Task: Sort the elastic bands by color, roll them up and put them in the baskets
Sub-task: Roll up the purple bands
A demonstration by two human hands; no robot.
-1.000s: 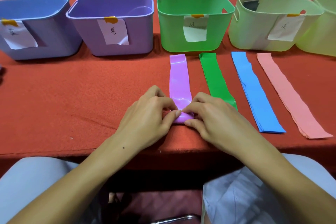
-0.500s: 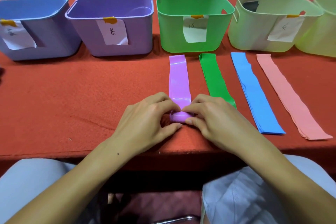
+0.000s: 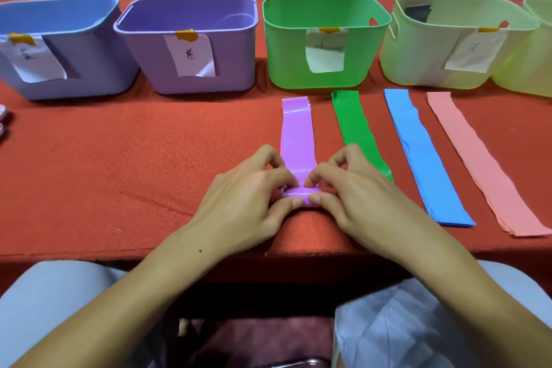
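Your left hand [image 3: 248,197] and right hand [image 3: 355,191] both pinch the rolled near end of the glossy purple elastic band [image 3: 297,140]. Its flat remainder lies on the red felt table [image 3: 119,158], pointing toward the bright green plastic basket [image 3: 325,42].

The roll at the near end of the purple band [image 3: 297,140] is growing fatter and is travelling away from the near edge of the table [image 3: 89,173], toward the far edge where the baskets stand, so the flat stretch of purple lying ahead of it is getting shorter. The left hand [image 3: 248,197] and the right hand [image 3: 355,191] are moving forward with the roll, pinching it from either side; the fingers, lying low over it a second ago, are now arching up higher, with both thumbs pressing against the near face of the roll.
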